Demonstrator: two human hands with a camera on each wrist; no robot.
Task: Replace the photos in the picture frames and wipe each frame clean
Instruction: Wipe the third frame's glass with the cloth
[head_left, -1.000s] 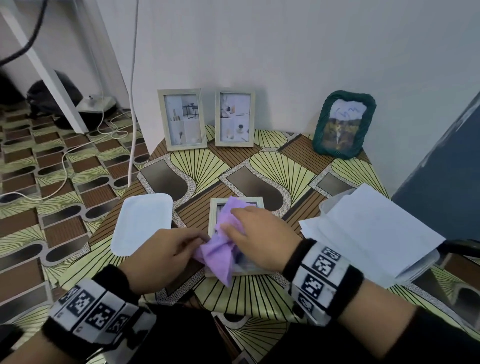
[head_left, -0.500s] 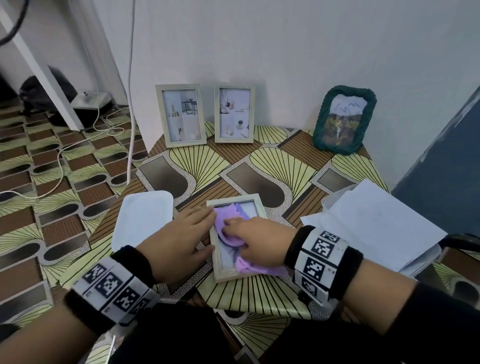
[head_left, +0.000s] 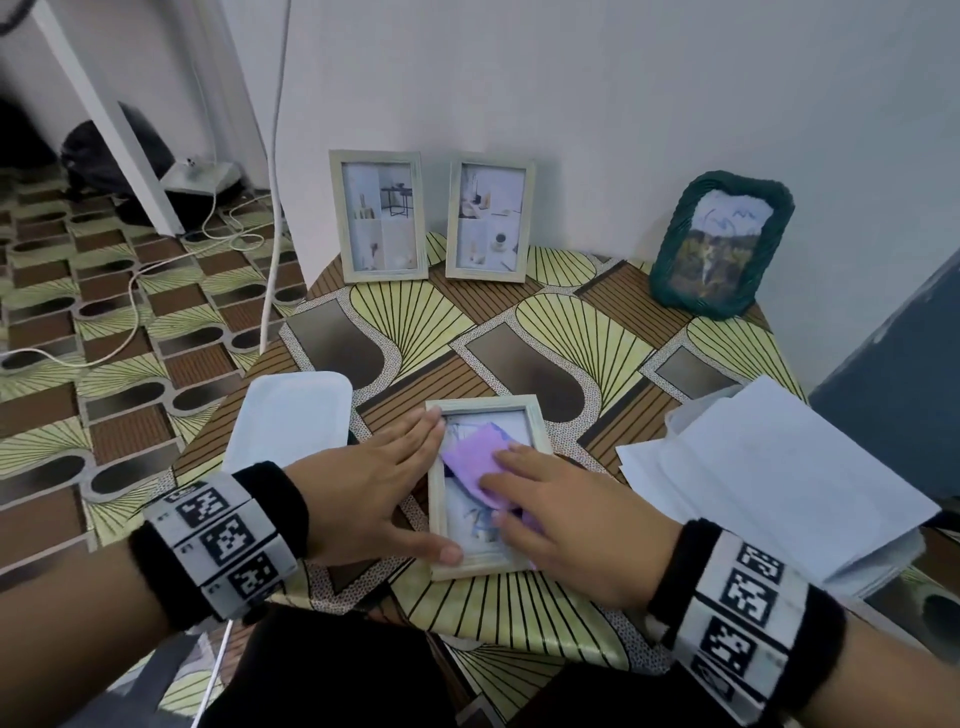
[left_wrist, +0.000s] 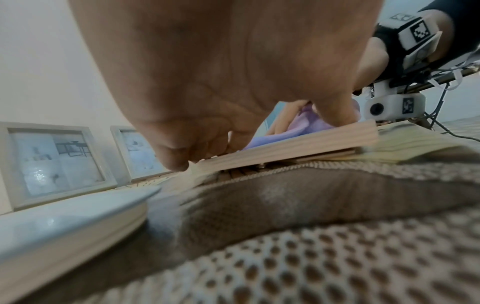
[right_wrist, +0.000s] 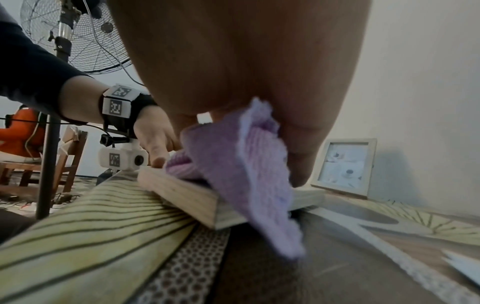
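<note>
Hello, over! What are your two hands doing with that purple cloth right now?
Left hand flat, steadying pale wooden picture frame. Right hand pressing purple cloth on its glass. Nothing blocking.

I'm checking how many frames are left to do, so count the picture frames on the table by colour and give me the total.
Pale wood frames: 3, two standing at the wall and one lying flat under both hands
Green woven frame: 1, leaning at the wall
Total: 4
</note>
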